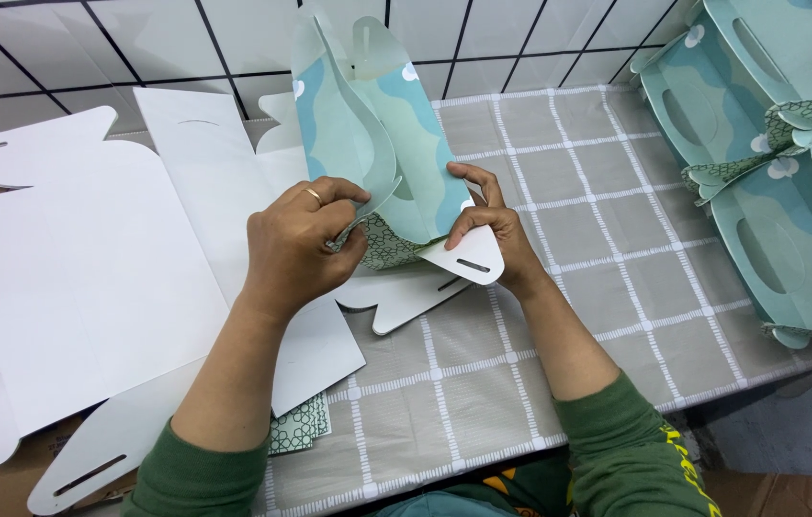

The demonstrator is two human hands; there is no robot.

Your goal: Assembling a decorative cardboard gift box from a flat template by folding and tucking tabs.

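Note:
A teal and pale green paper gift box (372, 144) with wavy pattern stands partly folded at the table's middle, its handle panels pointing up. My left hand (296, 244), with a ring on one finger, pinches a curved flap at the box's left side. Against the box's right side presses my right hand (487, 230), fingers on the teal panel, next to a white flap with a slot (471, 260). Both sleeves are dark green.
A stack of flat white box blanks (90, 278) lies at the left. Several finished teal boxes (770, 163) are lined up at the right edge. The table has a grey checked cloth (569, 191); a white tiled wall (138, 48) is behind.

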